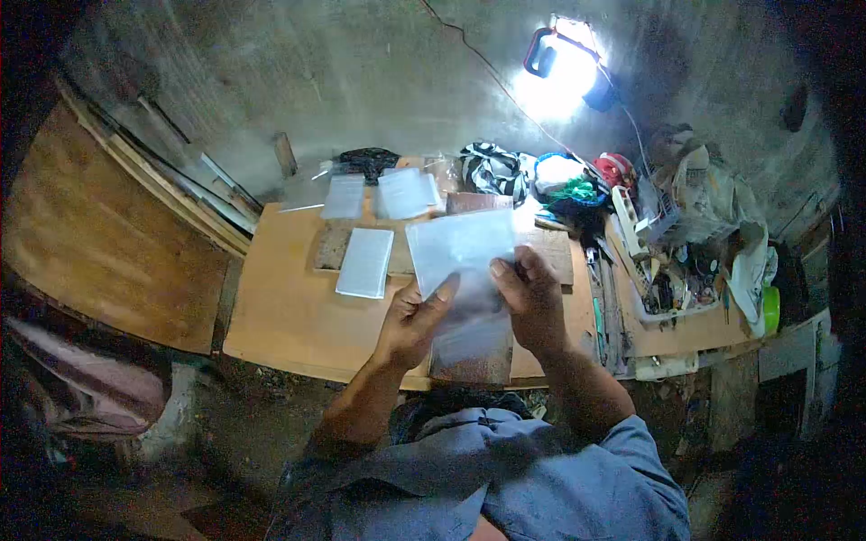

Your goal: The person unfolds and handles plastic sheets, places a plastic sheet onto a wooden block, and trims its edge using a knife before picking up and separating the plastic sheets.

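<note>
Both hands hold a flat, translucent plastic sheet (463, 242) tilted up over the table; whether it is one layer or several I cannot tell. My left hand (415, 317) is closed on its lower left edge, thumb on top. On the lower right edge, my right hand (534, 296) pinches it with the thumb in front. Below the hands, more clear plastic (471, 343) lies over a dark board (478, 371) near the table's front edge. To the left, a neat stack of similar sheets (365, 263) rests partly on a wooden board (332, 245).
More plastic stacks (344, 197) (404, 193) lie at the back of the wooden table (280, 302). Bundled cloths (494, 171) sit against the wall under a bright lamp (564, 72). A tray of tools (681, 293) and a power strip (629, 222) occupy the right side.
</note>
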The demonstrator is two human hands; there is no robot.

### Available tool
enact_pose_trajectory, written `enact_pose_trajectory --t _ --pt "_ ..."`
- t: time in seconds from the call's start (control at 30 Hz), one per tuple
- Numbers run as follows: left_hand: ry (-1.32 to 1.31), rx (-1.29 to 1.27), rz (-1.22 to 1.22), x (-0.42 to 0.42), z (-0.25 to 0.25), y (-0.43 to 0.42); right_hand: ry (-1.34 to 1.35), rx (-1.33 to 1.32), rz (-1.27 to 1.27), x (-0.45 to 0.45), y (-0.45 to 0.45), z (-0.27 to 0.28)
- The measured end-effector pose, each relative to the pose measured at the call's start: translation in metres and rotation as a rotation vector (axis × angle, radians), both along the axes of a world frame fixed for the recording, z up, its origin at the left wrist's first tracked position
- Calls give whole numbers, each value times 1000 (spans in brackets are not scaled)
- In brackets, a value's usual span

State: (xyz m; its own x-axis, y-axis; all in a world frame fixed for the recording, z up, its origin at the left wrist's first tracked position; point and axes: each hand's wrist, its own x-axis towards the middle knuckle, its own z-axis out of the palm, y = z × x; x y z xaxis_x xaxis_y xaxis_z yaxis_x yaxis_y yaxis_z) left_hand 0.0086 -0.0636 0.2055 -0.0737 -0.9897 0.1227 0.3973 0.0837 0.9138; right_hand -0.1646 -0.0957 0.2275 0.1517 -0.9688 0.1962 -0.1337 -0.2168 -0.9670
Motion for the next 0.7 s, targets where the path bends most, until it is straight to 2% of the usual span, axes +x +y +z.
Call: enact_pose_trajectory --t 0.03,0.1,0.13,0.17,0.23,0.27,0.33,0.37,0.4,0.43,0.47,0.6,0.67,0.7 --pt "-34 41 -5 1 -3 0 2 -2 6 5 0 -7" --pt "-66 79 -5 2 -3 2 -177 -16 -19 17 0 -24" --pt "-95 117 11 0 -2 3 4 -101 -11 14 5 -13" --pt "-123 153 26 0 0 3 4 -103 -8 13 4 -19" --pt "-102 125 15 1 2 6 269 -444 -18 14 3 -31" --pt "-81 101 1 2 2 8 269 -445 -17 15 4 -33" --pt "-86 87 4 5 -4 7 -169 43 98 20 10 -21" --pt "-92 72 5 6 -5 6 -168 41 101 20 12 -16" --pt "-92 69 7 5 -4 6 -53 35 79 18 14 -12" --pt "-68 35 69 2 -3 5 62 28 57 17 14 -11" --pt "-44 2 130 1 -1 5 62 26 61 16 13 -16" --pt "-39 32 243 7 9 3 244 -18 194 6 14 -31" --pt "223 -9 284 14 1 -6 281 -7 260 -5 12 -44" --pt "220 -7 282 20 1 -9 242 84 271 -13 7 -69"
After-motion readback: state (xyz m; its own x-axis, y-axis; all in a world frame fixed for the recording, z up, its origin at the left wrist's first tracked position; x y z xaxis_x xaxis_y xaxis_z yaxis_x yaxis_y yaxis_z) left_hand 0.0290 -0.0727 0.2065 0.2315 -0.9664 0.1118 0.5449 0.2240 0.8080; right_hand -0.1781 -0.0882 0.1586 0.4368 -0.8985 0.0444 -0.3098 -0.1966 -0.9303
